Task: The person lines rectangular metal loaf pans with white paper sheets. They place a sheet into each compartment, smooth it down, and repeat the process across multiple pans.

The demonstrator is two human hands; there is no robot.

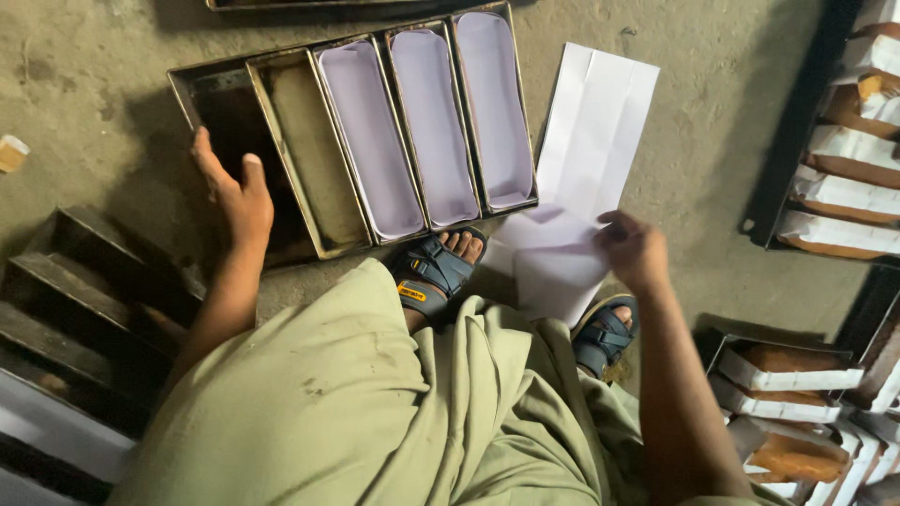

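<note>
Left hand point(236, 192): fingers spread, resting on the near edge of the empty dark compartment at the left end of a strapped set of loaf tins point(281, 66); grip apart, clamped on nothing.

Right hand point(634, 248): fingers pinched together on a white paper sheet point(553, 258), held low over the floor just right of the tin set, near the right sandal.

Loaf tins: five long narrow compartments joined in one metal frame, lying on the concrete floor point(84, 75) directly ahead of the knees. Three right-hand compartments lined with white paper liners point(433, 122); fourth from the right bare metal, brownish; leftmost dark and unlined.

Stack of white paper sheets point(600, 122): creased, flat on the floor just beside the right end of the tin set, partly under the held sheet.

Sandals: dark blue strapped pair; left sandal point(436, 272) touching the near edge of the tin set, right sandal point(605, 337) below the held sheet.

Garment point(375, 412): olive-green cloth over both knees, filling the lower middle.

Further empty dark tins point(84, 290): stacked at lower left, well apart from the paper.

Wrapped loaves in trays point(844, 159): brown loaves with white paper, at the right edge, upper and lower.

Small tan scrap point(11, 152): on the floor at far left.
</note>
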